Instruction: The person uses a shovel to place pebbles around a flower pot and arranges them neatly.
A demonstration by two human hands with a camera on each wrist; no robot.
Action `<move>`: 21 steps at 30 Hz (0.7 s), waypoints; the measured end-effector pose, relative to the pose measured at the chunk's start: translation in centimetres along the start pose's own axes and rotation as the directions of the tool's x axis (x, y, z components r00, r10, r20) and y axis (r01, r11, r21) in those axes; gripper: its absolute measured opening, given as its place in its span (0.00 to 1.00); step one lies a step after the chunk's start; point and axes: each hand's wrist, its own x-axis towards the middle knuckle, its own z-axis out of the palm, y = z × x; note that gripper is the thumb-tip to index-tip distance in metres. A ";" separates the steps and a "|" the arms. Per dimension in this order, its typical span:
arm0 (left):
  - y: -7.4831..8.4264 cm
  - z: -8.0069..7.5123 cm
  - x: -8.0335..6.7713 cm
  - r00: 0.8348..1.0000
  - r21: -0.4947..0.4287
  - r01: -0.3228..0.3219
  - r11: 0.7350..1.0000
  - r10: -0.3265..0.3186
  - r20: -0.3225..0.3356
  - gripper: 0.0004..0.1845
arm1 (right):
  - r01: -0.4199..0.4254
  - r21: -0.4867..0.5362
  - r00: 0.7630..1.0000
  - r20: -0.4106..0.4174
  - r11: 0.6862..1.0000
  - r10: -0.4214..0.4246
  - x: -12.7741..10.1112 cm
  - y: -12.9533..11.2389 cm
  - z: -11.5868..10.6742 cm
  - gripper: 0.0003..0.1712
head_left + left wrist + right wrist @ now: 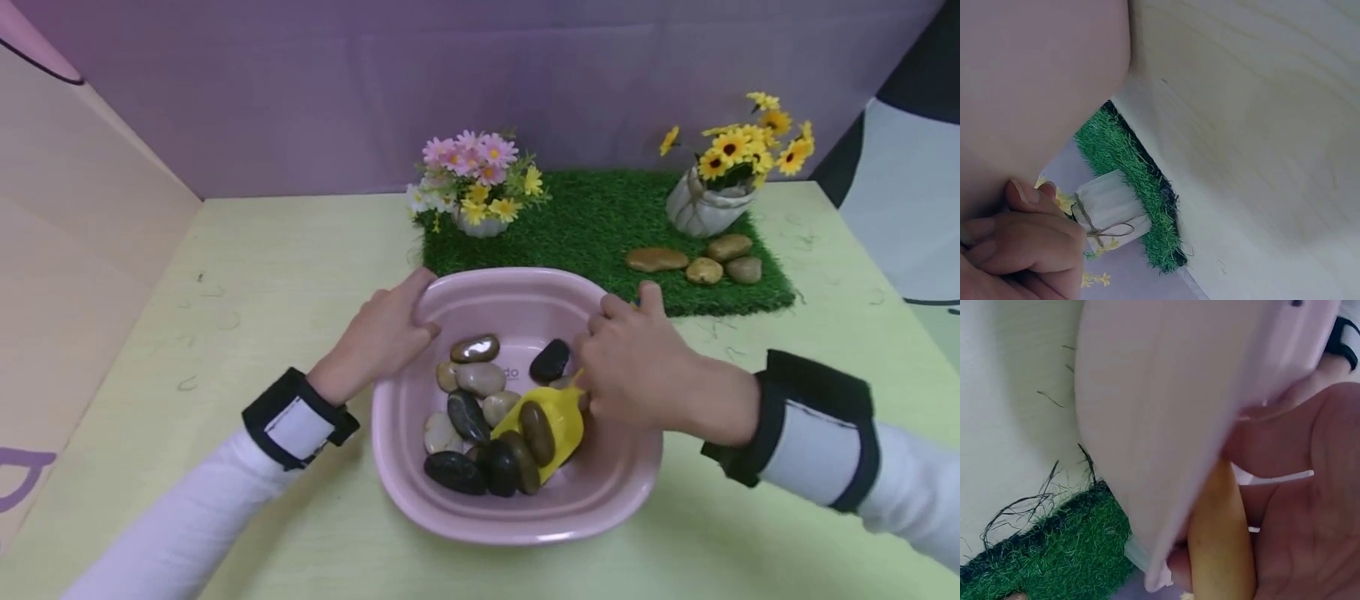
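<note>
My left hand [378,333] grips the left rim of a pink plastic basin [517,533], its thumb over the inner side. My right hand [637,367] holds a small toy shovel by its wooden handle [1219,537], close to the basin's right wall. The yellow blade [570,408] slants down inside the basin, with a brown stone [536,432] lying on it and other stones at its lower edge. Smooth stones in black, brown and cream [480,379] cover the left and middle of the basin floor. A black stone [551,360] sits near the right hand.
Behind the basin lies a green turf mat [592,217] on the light wooden table [300,250]. On it stand a pot of pink and yellow flowers [480,179], a pot of yellow sunflowers [705,204] and several tan stones [656,259]. A purple backdrop [300,100] rises at the rear.
</note>
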 end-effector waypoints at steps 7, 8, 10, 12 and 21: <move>0.0 -0.2 0.1 1.000 0.033 -0.020 0.999 0.019 0.007 0.25 | 0.003 0.095 0.998 0.059 0.996 -0.009 0.3 1.0 -0.3 0.11; 0.0 -0.2 0.1 1.000 0.034 -0.021 0.999 0.021 0.008 0.25 | 0.000 0.106 0.998 0.065 0.994 -0.007 0.3 1.1 -0.3 0.11; 0.0 -0.2 0.1 1.000 0.036 -0.021 0.999 0.021 0.010 0.25 | 0.000 0.123 0.998 0.070 0.992 -0.008 0.2 1.3 -0.3 0.10; 0.0 -0.2 0.0 1.000 0.037 -0.014 0.999 0.014 0.008 0.25 | 0.006 0.137 0.997 0.072 0.990 -0.016 0.1 1.5 -0.4 0.10; 0.0 0.0 0.1 0.999 0.051 -0.033 0.998 0.033 -0.001 0.25 | 0.013 0.177 0.994 0.108 0.984 -0.032 0.0 2.5 -0.7 0.06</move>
